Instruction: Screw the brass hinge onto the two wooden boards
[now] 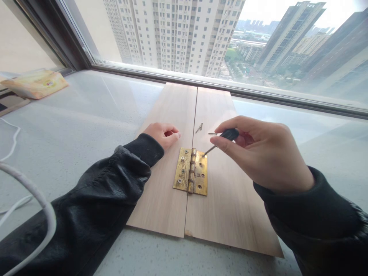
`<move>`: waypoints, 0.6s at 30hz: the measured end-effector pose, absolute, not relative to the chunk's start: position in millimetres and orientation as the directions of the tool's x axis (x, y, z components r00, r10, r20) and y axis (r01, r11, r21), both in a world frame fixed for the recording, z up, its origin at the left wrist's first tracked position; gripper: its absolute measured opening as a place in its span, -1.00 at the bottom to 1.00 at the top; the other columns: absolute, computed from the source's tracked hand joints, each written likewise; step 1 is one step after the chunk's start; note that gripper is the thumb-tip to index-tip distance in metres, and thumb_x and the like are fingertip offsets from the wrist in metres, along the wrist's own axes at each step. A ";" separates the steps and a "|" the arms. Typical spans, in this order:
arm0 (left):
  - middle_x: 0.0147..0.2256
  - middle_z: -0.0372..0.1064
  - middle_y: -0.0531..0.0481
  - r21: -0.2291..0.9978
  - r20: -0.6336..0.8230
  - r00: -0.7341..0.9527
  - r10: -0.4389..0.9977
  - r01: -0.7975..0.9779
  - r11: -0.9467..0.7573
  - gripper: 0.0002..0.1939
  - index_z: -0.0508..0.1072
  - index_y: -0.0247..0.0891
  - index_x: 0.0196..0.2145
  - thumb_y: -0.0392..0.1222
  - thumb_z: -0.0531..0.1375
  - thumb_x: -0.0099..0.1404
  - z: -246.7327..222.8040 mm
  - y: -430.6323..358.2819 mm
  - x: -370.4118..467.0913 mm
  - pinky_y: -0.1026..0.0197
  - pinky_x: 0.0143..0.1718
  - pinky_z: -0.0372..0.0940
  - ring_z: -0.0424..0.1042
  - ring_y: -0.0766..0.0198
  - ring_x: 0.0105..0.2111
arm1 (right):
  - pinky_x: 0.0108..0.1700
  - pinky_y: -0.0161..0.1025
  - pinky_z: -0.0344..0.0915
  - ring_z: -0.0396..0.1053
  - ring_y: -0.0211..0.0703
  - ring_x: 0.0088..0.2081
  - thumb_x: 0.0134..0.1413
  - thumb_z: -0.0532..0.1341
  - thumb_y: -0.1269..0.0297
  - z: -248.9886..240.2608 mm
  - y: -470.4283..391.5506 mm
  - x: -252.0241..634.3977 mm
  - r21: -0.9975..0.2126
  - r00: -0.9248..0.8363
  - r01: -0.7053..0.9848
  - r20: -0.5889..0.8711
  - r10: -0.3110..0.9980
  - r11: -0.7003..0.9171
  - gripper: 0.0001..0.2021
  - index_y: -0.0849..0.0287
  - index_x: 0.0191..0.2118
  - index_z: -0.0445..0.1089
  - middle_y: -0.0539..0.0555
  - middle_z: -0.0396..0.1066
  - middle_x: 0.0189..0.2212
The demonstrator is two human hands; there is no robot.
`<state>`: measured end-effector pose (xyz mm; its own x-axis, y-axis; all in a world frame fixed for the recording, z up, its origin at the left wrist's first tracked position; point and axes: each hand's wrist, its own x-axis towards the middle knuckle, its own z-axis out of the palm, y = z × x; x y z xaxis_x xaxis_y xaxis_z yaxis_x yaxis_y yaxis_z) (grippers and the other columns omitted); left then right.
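Note:
My right hand grips a screwdriver by its dark handle. Its thin shaft slants down, the tip at the top hole of the right leaf of a brass hinge. A small thin metal piece, like a screw, shows by my right fingertips; I cannot tell whether it is pinched or lying on the board. Screws sit in the hinge's left leaf, and holes show in the right one. My left hand rests on the left board, its fingers loosely curled with nothing visible in them, just above the hinge.
The right board lies against the left one, with the hinge across their seam. Loose screws lie above the hinge. A white cable loops at the left. A soft yellowish pack stands by the window frame.

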<state>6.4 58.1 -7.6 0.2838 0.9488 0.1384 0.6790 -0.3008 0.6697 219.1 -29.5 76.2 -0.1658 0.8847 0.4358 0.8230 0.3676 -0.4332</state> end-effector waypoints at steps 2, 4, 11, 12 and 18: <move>-0.52 0.45 0.01 0.669 0.139 0.282 0.949 0.680 -0.300 -0.71 0.58 -0.25 -0.37 -0.01 0.17 0.13 -7.7 58.2 6.2 0.25 -0.47 0.18 0.32 0.31 -0.51 | -0.53 -0.26 0.12 0.14 -0.30 -0.62 0.00 0.27 0.14 80.1 -30.5 221.2 -0.526 -0.178 0.785 0.315 0.932 0.328 -0.85 0.10 -0.37 0.48 -0.07 0.24 -0.66; -0.53 0.44 0.01 0.668 0.140 0.281 0.950 0.682 -0.300 -0.71 0.58 -0.26 -0.37 -0.01 0.17 0.12 -7.4 58.4 6.2 0.25 -0.47 0.17 0.32 0.31 -0.52 | -0.56 -0.27 0.15 0.18 -0.29 -0.60 0.01 0.26 0.12 85.9 -32.1 224.6 -0.568 -0.203 0.776 0.188 0.961 0.275 -0.83 0.08 -0.35 0.49 -0.03 0.34 -0.59; -0.53 0.43 0.02 0.664 0.139 0.282 0.949 0.684 -0.300 -0.70 0.59 -0.26 -0.37 -0.01 0.16 0.13 -5.6 58.2 7.1 0.25 -0.49 0.14 0.28 0.33 -0.54 | -0.63 -0.28 0.10 0.22 -0.28 -0.64 -0.05 0.26 0.01 95.2 -33.8 236.1 -0.489 -0.233 0.840 0.067 0.970 0.236 -0.75 0.05 -0.31 0.50 -0.04 0.34 -0.64; -0.54 0.43 0.02 0.664 0.138 0.284 0.949 0.684 -0.301 -0.70 0.59 -0.26 -0.37 -0.01 0.16 0.13 -5.5 58.0 7.1 0.25 -0.49 0.14 0.28 0.33 -0.54 | -0.61 -0.27 0.12 0.24 -0.27 -0.63 -0.05 0.27 0.00 94.7 -33.6 235.9 -0.477 -0.225 0.846 0.090 0.970 0.240 -0.74 0.05 -0.32 0.50 -0.04 0.34 -0.64; -0.52 0.44 0.01 0.664 0.131 0.285 0.950 0.686 -0.297 -0.69 0.58 -0.27 -0.35 -0.01 0.16 0.13 -5.0 58.0 6.5 0.25 -0.49 0.16 0.29 0.33 -0.53 | -0.49 -0.21 0.18 0.29 -0.24 -0.59 -0.04 0.28 0.05 94.9 -35.3 226.2 -0.371 -0.211 0.890 0.181 0.961 0.266 -0.77 0.12 -0.45 0.43 -0.03 0.38 -0.61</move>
<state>6.5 58.0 -5.0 0.2848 0.9496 0.1308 0.6862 -0.2972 0.6639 226.2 -35.3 94.9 -0.2112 0.9606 0.1808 0.8897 0.2655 -0.3714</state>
